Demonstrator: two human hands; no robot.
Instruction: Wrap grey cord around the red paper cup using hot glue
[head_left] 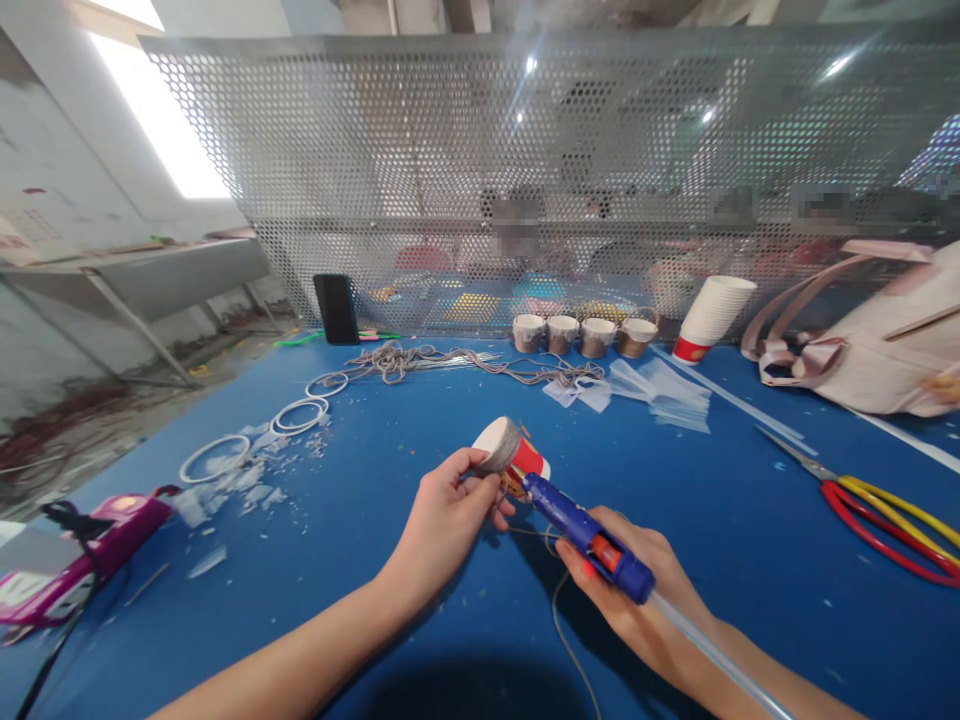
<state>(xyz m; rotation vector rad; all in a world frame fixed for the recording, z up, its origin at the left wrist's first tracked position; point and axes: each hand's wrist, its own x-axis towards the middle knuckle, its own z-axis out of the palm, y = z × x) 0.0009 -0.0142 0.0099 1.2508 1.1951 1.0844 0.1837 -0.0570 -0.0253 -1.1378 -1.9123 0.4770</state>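
My left hand (465, 495) is closed on a paper cup (531, 458), tilted on its side with its mouth facing left. Grey cord is wrapped round the cup near its rim, and the rest of its wall is red. In my right hand (630, 580) is a blue hot glue gun (574, 525), its nozzle at the cup's side by the wrapped cord. A clear glue stick (712, 645) sticks out of the gun's back end. Loose grey cord (566, 625) runs from the cup area down toward the table's front edge.
Several cord-wrapped cups (598, 338) and a leaning stack of paper cups (712, 315) stand before the perforated metal screen (435, 150). Scissors (862, 490) and a pink bag (885, 340) lie right. White rings (298, 415), a phone (337, 309) and a purple power strip (97, 560) are left.
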